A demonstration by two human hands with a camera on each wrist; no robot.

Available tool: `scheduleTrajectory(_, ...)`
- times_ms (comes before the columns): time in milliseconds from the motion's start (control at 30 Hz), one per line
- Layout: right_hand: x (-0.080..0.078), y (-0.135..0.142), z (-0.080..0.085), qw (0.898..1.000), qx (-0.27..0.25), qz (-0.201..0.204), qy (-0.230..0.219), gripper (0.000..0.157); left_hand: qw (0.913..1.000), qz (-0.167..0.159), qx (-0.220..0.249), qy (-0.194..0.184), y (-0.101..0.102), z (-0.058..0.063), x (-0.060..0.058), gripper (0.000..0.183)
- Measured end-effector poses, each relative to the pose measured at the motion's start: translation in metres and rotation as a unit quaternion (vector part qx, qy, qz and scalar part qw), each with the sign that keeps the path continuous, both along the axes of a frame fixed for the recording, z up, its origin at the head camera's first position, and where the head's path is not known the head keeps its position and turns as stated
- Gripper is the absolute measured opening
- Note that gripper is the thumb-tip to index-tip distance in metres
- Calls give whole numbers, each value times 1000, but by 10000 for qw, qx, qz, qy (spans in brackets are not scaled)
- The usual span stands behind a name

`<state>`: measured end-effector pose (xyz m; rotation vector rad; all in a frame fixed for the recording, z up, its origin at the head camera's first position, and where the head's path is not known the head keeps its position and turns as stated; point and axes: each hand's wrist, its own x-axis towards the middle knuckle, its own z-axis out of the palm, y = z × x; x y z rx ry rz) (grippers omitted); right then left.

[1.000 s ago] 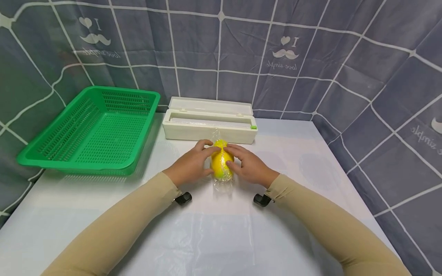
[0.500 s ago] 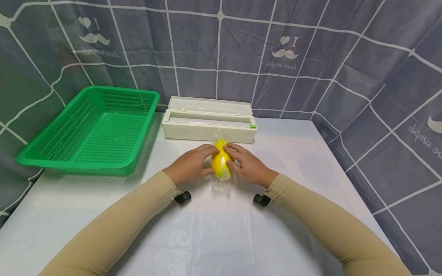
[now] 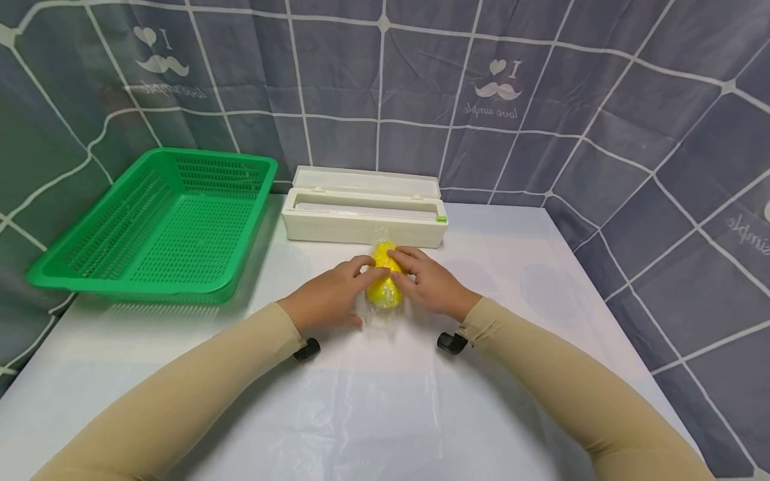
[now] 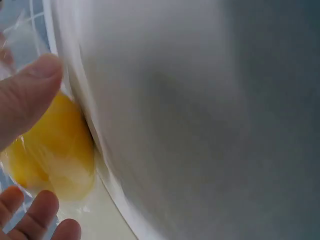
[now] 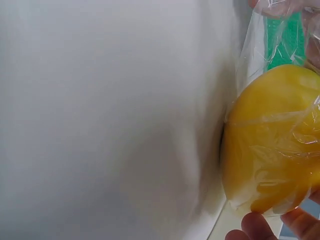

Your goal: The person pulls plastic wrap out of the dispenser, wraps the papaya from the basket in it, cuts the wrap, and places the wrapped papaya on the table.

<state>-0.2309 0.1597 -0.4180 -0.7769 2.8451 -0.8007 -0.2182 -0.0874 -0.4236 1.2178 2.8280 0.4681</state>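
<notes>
A smooth yellow fruit (image 3: 385, 294), wrapped in clear cling film (image 4: 30, 55), lies on the table between both hands. Its exact kind cannot be told through the film. My left hand (image 3: 329, 290) touches it from the left, one finger lying across its top. The left thumb (image 4: 42, 70) stands apart from the fruit, close to the loose near end of the film. From the right, my right hand (image 3: 434, 282) holds the wrapped fruit, with thumb and fingers curved against it. In the right wrist view, fingertips (image 5: 257, 225) meet the fruit's far end.
Behind the hands stands a long white cling film box (image 3: 367, 230), its lid (image 3: 367, 182) raised and a green slider (image 3: 442, 218) at the right end. A green perforated basket (image 3: 180, 287) sits at the back left. Grey tiled-pattern cloth hangs round the white table (image 3: 385, 414).
The left thumb has moved away from the fruit towards me, while a left finger has shifted across its top. The right thumb has slid a little farther up the fruit.
</notes>
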Motion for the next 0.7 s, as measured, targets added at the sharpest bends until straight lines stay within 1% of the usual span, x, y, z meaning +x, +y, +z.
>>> scheduleTrajectory(67, -1, -1, 2, 10000, -36, -22, 5, 57, 9994, -62, -72, 335, 3, 0, 2, 100)
scheduleTrajectory(167, -3, -3, 3, 9999, -105, -65, -80, 56, 9966, -48, -46, 818, 8, -1, 4, 89)
scheduleTrajectory(267, -3, -4, 5, 9996, -157, -105, -213, 56, 9943, 101, 109, 1060, 12, 1, 5, 72)
scheduleTrajectory(333, -3, -5, 6, 9994, -166, -130, -286, 56, 9934, 190, 274, 1097, 12, 3, 5, 60)
scheduleTrajectory(400, -3, -6, 8, 9992, -173, -142, -330, 56, 9934, 252, 455, 1018, 12, 5, 3, 49)
scheduleTrajectory(467, -3, -7, 8, 9990, -191, -187, -351, 56, 9943, 257, 629, 824, 11, 6, 0, 40)
scheduleTrajectory(533, -3, -7, 9, 9990, -184, -219, -345, 56, 9951, 262, 805, 514, 10, 6, -3, 33)
scheduleTrajectory(600, -3, -7, 8, 9992, -171, -203, -311, 58, 9947, 334, 957, 168, 9, 6, -5, 29)
scheduleTrajectory(700, 0, -3, 8, 9997, -83, -96, -217, 61, 9912, 494, 1203, -244, 9, 6, -9, 24)
